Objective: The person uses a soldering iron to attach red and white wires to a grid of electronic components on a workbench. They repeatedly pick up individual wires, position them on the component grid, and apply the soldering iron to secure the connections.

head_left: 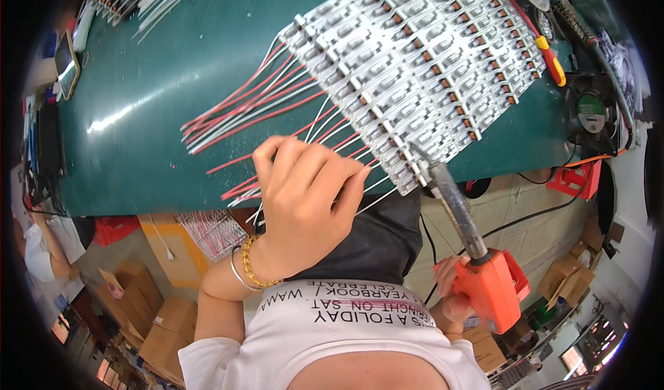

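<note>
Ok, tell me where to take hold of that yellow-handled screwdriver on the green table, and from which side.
Grip the screwdriver by its yellow handle end, probably from the table's right edge. The handle lies bare there, while the red shaft runs close along the white circuit strips, leaving little room for fingers.

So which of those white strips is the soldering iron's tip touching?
The soldering iron in the right hand meets the strip at the near edge of the row, closest to the person. The left hand rests on the wires.
</note>
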`<state>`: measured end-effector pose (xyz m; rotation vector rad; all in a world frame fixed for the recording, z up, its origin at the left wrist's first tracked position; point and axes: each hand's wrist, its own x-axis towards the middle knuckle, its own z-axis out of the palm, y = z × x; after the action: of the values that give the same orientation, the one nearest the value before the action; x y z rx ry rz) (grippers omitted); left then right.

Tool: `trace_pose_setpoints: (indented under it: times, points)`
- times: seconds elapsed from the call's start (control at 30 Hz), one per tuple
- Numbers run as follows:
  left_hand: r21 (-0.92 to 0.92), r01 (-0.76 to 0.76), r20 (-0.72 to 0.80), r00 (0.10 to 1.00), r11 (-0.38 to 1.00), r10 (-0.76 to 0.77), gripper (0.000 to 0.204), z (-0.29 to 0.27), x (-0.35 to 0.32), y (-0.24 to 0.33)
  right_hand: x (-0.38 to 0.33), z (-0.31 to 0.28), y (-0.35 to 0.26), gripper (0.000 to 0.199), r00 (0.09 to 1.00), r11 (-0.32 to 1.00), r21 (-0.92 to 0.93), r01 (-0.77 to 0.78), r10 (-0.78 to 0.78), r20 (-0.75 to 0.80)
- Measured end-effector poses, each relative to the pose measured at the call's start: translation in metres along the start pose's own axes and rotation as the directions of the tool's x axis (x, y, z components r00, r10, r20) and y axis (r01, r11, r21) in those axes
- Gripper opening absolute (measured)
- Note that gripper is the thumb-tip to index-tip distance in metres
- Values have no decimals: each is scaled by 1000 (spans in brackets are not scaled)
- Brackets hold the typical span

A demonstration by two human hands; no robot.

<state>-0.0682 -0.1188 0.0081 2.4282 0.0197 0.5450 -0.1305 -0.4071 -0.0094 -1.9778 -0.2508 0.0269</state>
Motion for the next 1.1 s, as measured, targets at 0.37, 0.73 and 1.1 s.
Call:
trace_pose_setpoints:
  times: [0.37, 0.73, 1.1]
  points:
    - [168, -237, 92, 970, 957, 224, 17, -41, 47, -14, 216, -32, 1, 33, 875, 998, 14, 66, -52, -481]
    - [326, -419, 244, 903, 847, 353, 25, 50, 245, -109, 198, -24, 8, 43, 901, 978, 120, 173, -108, -420]
    - [97, -130, 527, 848, 987, 60, 22, 38, 282, -100, 168, -25, 13, 59, 918, 929, 257, 267, -164, -361]
